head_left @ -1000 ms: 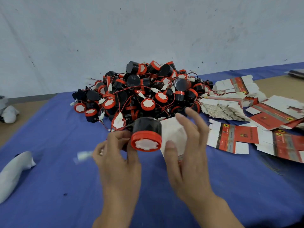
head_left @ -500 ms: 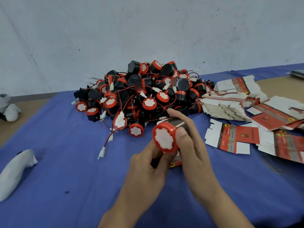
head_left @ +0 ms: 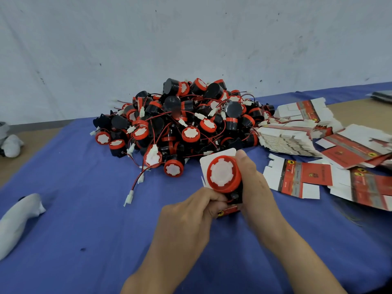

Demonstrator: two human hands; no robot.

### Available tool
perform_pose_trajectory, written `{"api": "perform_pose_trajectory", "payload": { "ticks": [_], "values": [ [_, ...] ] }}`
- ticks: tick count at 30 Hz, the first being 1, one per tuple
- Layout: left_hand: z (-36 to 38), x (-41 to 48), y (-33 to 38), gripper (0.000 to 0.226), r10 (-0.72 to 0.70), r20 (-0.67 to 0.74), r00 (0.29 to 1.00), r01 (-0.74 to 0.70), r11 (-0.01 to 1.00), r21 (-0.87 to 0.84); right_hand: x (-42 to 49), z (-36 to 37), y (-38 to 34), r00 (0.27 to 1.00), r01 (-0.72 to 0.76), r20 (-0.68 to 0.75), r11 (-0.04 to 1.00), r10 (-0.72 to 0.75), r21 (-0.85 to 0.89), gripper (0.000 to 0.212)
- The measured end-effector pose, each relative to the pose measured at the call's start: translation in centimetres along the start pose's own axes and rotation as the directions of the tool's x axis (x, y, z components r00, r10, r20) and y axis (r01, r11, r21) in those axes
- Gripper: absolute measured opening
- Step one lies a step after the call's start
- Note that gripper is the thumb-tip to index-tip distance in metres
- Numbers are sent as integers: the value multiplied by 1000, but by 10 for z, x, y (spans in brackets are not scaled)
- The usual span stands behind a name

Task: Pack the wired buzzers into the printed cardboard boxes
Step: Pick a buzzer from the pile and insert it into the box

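Note:
A black buzzer with a red and white cap sticks out of a small printed cardboard box, cap facing me. A white box flap stands behind the cap. My right hand grips the box and buzzer from the right, thumb on top. My left hand pinches the box's lower left corner below the buzzer. A big pile of wired buzzers lies on the blue cloth behind my hands.
Flat printed box blanks lie to the right, with a stack of them beside the pile. A loose white connector on red and black wire trails from the pile. A white cloth bundle lies at the left edge.
The buzzer went from my left hand alone into the box held by both hands. Its cap has turned to face me and the box flap now shows behind it.

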State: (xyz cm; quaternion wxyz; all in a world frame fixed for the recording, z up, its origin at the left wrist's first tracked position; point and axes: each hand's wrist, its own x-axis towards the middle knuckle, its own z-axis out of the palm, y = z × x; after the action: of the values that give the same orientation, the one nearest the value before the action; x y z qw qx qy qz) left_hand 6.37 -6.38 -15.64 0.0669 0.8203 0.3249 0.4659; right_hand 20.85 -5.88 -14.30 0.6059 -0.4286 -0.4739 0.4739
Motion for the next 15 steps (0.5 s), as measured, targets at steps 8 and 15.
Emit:
{"api": "perform_pose_trajectory", "payload": {
  "ticks": [8,15],
  "values": [
    [-11,-1,-4,14,-94,-57,994,99,992,84,1,-14,-10,963,-140,225,989,147,-45,71],
    [-24,-1,-8,41,47,80,996,-65,969,239,9,-21,-3,863,-475,164,878,478,-56,45]
  ]
}}
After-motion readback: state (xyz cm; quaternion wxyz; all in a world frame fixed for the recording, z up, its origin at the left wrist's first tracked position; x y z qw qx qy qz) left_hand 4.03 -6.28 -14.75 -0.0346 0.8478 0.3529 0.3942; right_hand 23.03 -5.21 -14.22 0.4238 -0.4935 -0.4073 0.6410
